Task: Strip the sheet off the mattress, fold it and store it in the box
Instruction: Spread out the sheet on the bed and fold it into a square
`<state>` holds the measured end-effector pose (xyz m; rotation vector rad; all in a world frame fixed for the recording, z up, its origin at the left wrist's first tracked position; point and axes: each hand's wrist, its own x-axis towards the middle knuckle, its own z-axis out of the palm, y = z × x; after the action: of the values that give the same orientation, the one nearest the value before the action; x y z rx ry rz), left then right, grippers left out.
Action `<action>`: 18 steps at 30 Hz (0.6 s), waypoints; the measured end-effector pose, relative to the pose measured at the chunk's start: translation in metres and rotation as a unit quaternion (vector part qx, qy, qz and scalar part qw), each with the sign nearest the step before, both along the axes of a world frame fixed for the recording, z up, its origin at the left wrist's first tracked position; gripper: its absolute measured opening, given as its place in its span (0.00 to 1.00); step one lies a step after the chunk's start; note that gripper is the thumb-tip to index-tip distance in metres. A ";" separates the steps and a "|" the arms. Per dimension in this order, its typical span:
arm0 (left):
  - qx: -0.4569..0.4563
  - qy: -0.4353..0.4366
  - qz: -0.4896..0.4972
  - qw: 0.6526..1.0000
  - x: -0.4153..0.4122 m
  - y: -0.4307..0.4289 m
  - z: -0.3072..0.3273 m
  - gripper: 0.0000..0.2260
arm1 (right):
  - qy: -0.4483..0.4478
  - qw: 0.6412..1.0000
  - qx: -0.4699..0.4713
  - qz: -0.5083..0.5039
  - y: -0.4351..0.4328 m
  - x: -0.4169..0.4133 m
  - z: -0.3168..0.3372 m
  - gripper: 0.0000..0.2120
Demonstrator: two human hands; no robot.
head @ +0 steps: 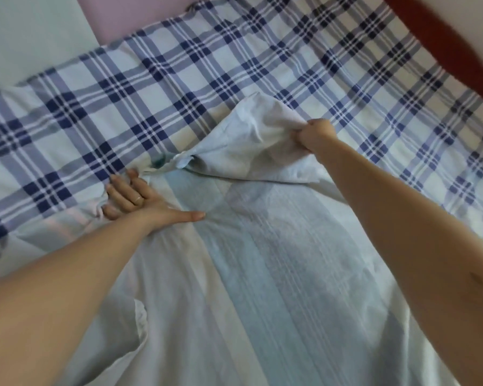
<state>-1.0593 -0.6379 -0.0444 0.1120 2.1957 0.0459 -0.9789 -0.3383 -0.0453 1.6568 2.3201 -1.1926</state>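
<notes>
A pale blue and white striped sheet (262,274) lies spread in front of me over a blue and white plaid cover (156,87) on the mattress. My right hand (317,134) grips a bunched corner of the striped sheet and holds it lifted, folded back over the rest. My left hand (140,199) lies flat on the sheet's far edge, fingers straight and thumb stretched out to the right, pressing the cloth down. No box is in view.
A pale wall (25,37) and a pink panel (129,15) border the bed at the upper left. A dark red wooden rail (441,43) crosses the upper right corner.
</notes>
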 end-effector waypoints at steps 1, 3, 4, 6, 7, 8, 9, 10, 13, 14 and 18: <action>0.004 -0.004 0.006 1.000 0.000 0.000 -0.001 0.76 | 0.043 0.998 -0.029 -0.044 0.005 -0.002 0.004 0.11; 0.020 -0.010 0.017 1.000 0.000 -0.001 -0.002 0.75 | 0.119 0.985 -0.042 -0.115 0.015 -0.007 0.010 0.06; 0.032 -0.011 0.021 0.999 0.000 -0.002 -0.002 0.74 | 0.145 0.979 -0.033 -0.137 0.019 -0.010 0.014 0.08; 0.049 -0.007 0.028 0.998 0.001 -0.005 -0.002 0.72 | 0.196 0.966 -0.024 -0.169 0.020 -0.016 0.019 0.11; 0.053 -0.005 0.032 0.998 0.001 -0.004 -0.002 0.71 | 0.210 0.962 -0.018 -0.175 0.019 -0.018 0.020 0.14; 0.055 -0.003 0.034 0.998 0.001 -0.004 -0.002 0.71 | 0.225 0.957 -0.011 -0.180 0.018 -0.021 0.018 0.16; 0.056 -0.002 0.035 0.998 0.001 -0.004 -0.004 0.71 | 0.236 0.954 -0.003 -0.186 0.016 -0.022 0.015 0.16; 0.056 0.001 0.036 0.998 0.002 -0.004 -0.005 0.71 | 0.254 0.946 -0.008 -0.200 0.013 -0.022 0.011 0.15; 0.056 0.025 0.040 0.997 0.005 -0.004 -0.007 0.71 | 0.230 0.955 -0.041 -0.184 -0.006 -0.009 0.002 0.14; 0.055 0.033 0.040 0.997 0.006 -0.003 -0.006 0.71 | 0.164 0.978 -0.004 -0.128 -0.020 0.004 -0.001 0.20; 0.044 0.057 0.046 0.996 0.010 -0.002 -0.007 0.71 | 0.112 0.935 0.215 0.257 -0.149 0.094 -0.012 0.29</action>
<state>-1.0497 -0.6395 -0.0514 0.0641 2.3125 0.1919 -0.8847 -0.4874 -0.0571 0.8945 3.0585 -0.8358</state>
